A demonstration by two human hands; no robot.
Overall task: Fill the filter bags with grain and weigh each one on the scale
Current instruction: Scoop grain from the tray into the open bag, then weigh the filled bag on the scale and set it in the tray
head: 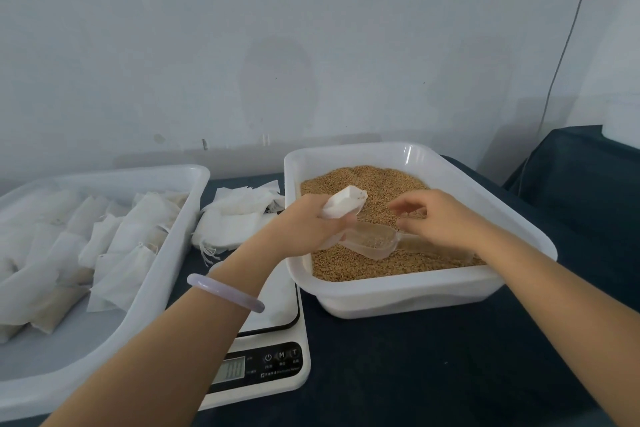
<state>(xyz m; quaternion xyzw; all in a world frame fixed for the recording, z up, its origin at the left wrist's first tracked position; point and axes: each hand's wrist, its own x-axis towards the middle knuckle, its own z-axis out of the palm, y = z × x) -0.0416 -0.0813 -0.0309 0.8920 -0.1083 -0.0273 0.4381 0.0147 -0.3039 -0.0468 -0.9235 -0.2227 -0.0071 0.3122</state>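
Note:
My left hand [311, 218] grips a white filter bag [343, 204] and holds it with its open mouth up over the grain [381, 184] in the white tray [398, 291]. A clear plastic scoop [370, 239] lies on the grain just below the bag, with its handle running right. My right hand [440, 218] hovers over that handle with loosely bent, spread fingers, and I see nothing held in it. The white digital scale [277, 357] sits at the front centre, partly hidden under my left forearm, and no bag shows on the visible part of its platform.
A second white tray [162, 274] on the left holds several filled filter bags [114, 246]. A loose pile of empty bags [239, 215] lies between the two trays. The table has a dark cloth; a wall stands close behind.

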